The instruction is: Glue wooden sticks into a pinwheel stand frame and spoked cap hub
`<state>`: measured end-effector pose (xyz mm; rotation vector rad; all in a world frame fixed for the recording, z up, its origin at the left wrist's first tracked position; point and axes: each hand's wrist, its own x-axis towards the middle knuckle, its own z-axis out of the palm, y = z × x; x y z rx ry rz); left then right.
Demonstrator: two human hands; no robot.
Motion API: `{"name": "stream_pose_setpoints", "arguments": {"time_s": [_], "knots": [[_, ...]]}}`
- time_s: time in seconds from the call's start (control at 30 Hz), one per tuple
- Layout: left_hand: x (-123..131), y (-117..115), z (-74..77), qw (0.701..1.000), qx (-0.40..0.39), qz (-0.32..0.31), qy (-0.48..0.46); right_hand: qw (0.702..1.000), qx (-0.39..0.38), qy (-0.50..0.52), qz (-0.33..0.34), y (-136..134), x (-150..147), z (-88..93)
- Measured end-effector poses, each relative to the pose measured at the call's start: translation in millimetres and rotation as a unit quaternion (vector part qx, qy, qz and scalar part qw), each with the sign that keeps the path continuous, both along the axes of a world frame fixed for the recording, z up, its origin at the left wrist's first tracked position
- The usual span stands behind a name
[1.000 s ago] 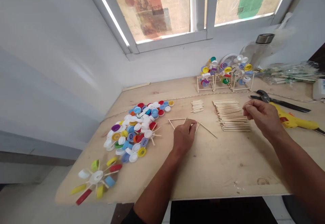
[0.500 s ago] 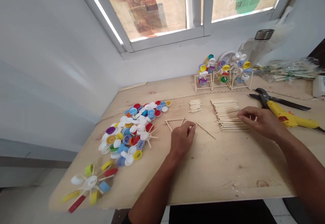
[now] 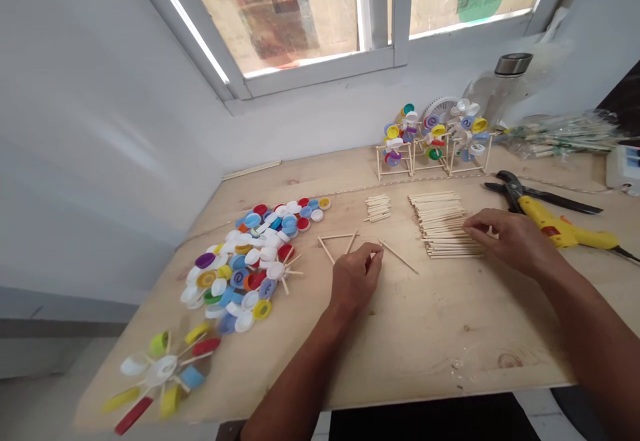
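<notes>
My left hand [image 3: 356, 277] pinches the joined ends of thin wooden sticks, part of a small stick frame [image 3: 340, 244] lying flat on the plywood table [image 3: 450, 321]. One loose stick [image 3: 399, 256] runs out to the right of my fingers. My right hand [image 3: 505, 241] rests its fingertips on the right edge of a large pile of wooden sticks [image 3: 443, 224]. I see no stick lifted clear in those fingers. A smaller bundle of short sticks [image 3: 377, 208] lies behind the frame.
Left of my hands lies a heap of colourful plastic bottle caps [image 3: 245, 267], with a cap pinwheel [image 3: 163, 369] near the table's left corner. Cap wheels on stick stands [image 3: 430, 141] line the back. Pliers [image 3: 535, 192] and a yellow glue gun [image 3: 560, 227] lie at right.
My right hand has moved left and down onto the stick pile. My left hand stays at the frame. The whole view has drifted slightly, with the table shifting left.
</notes>
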<state>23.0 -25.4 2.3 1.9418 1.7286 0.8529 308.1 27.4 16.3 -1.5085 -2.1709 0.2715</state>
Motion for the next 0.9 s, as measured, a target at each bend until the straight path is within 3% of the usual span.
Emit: {"name": "stream_pose_setpoints", "arguments": {"time_s": [0.13,0.4,0.9], "knots": [[1,0,-0.5,1.000,-0.003,0.003,0.004,1.000,-0.008,-0.016,0.009,-1,-6,-1.0],[1,0,-2.6,1.000,-0.003,0.005,0.009,0.992,0.012,-0.081,0.095,4,-5,-6.7],[2,-1,-1.3,1.000,-0.005,0.002,0.006,0.981,0.036,-0.157,0.106,6,-4,-8.8]]}}
